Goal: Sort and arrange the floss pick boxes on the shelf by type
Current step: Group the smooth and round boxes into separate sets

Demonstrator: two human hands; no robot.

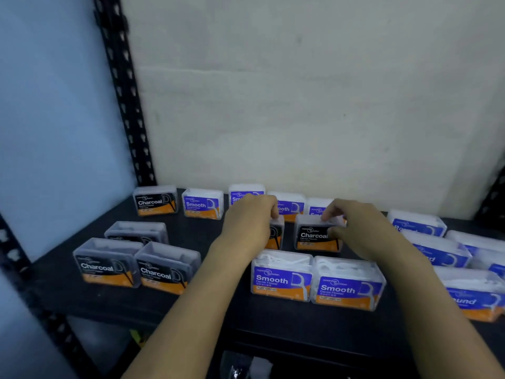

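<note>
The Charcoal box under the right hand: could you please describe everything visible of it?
The Charcoal box is a clear plastic case with a black and orange label, standing upright on the dark shelf, label toward the camera. The right hand grips it: fingers curl over the lid, thumb on the front. The left hand holds a second Charcoal box beside it.

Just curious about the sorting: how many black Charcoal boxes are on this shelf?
6 Charcoal boxes: one back left, three grouped front left, one gripped by the left hand, one by the right hand. Others may hide behind the arms.
</note>
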